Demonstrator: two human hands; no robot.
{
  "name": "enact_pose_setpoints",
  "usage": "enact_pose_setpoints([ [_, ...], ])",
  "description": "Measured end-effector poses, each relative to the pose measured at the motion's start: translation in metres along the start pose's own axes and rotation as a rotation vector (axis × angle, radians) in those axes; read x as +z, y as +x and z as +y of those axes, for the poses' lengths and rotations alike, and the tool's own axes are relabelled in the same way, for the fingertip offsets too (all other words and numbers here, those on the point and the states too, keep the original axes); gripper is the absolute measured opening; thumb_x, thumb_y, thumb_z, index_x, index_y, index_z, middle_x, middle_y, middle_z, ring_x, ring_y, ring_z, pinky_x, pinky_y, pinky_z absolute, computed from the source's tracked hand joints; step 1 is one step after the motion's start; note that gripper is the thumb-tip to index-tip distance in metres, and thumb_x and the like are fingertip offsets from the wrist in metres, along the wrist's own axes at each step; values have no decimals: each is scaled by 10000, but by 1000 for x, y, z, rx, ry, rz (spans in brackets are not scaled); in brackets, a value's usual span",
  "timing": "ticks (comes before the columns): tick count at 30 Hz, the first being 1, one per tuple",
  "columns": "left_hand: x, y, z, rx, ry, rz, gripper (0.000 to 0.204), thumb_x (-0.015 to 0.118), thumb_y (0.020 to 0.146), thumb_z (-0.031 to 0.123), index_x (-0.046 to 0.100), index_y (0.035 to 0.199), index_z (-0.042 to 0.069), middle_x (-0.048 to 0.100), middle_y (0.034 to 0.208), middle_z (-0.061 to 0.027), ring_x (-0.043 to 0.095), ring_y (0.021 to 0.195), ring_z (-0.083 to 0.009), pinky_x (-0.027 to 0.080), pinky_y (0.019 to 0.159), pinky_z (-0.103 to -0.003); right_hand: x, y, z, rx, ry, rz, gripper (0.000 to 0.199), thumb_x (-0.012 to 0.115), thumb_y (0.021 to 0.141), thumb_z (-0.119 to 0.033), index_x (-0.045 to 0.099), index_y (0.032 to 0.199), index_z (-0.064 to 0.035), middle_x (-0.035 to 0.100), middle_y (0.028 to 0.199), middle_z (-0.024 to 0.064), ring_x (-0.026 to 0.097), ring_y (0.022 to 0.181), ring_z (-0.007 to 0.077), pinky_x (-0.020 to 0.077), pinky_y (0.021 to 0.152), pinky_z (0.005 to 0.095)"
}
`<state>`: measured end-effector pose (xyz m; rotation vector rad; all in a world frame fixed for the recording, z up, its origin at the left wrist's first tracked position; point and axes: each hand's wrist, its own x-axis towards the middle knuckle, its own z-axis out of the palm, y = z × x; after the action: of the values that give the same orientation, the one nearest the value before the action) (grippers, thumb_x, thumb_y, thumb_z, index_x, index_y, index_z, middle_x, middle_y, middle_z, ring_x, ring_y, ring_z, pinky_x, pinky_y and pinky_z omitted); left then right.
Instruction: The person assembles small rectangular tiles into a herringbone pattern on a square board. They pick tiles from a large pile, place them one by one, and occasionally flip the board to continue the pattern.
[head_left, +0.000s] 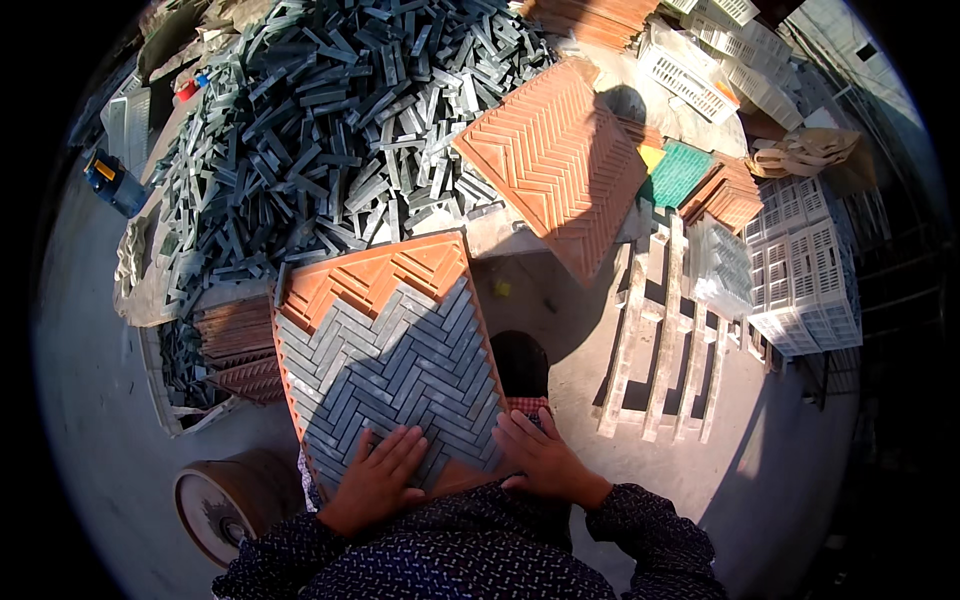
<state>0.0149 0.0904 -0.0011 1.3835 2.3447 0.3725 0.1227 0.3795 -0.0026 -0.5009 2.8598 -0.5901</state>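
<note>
In front of me lies an orange tray (352, 277) with a moulded herringbone pattern. Grey strip tiles (400, 345) fill most of it; bare slots show along its far edge. My left hand (378, 475) rests flat on the tiles near the tray's front edge, fingers spread and holding nothing. At the front right corner, my right hand (540, 457) lies with its fingers stretched out over the tray's edge and the last tiles. Beyond the tray rises a large heap of loose grey strip tiles (330, 110). A second orange herringbone tray (560, 150), without tiles, leans at the heap's right.
On the right stand a wooden pallet (655, 340), stacked white crates (800, 265) and a green patterned sheet (680, 172). A brown drum (240, 500) is at my left. Farther left are a blue bottle (115, 183) and stacked reddish trays (240, 335).
</note>
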Motion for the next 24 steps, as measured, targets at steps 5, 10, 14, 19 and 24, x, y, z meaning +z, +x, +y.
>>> enact_pose_setpoints([
  [5,-5,18,-15,-144,89,110,802,560,793,511,308,1424,85,282,1491,-80,236,1385,-226,116,1100,-553,5,24,6,-8,29,17,769,537,823,-549,392,1347,-6,334,1434,185,266,1362,327,126,1099,539],
  [10,-8,11,-18,-160,35,107,815,577,789,514,300,1426,89,278,1492,-79,224,1390,-234,111,1109,-533,1,33,6,24,16,139,774,552,842,-503,342,1364,29,318,1433,215,270,1355,345,166,1099,513],
  [14,-20,4,-33,-356,-57,303,745,644,805,350,316,1410,64,286,1477,-126,249,1372,-285,157,1105,-516,1,49,15,208,377,405,653,562,891,-270,284,1384,56,283,1443,244,329,1323,355,268,1080,442],
  [19,-34,17,-122,-549,-155,977,431,640,800,147,502,1189,24,524,1149,-182,504,1071,-364,421,900,-419,15,61,25,427,858,483,459,490,919,-132,388,1323,60,546,1223,229,545,1129,268,400,963,333],
  [24,-57,55,-177,-638,23,969,214,667,757,163,564,900,41,569,924,-136,530,893,-352,445,762,-433,24,82,21,382,812,494,428,476,930,-159,424,1299,52,583,1178,193,561,1105,241,414,938,315],
])
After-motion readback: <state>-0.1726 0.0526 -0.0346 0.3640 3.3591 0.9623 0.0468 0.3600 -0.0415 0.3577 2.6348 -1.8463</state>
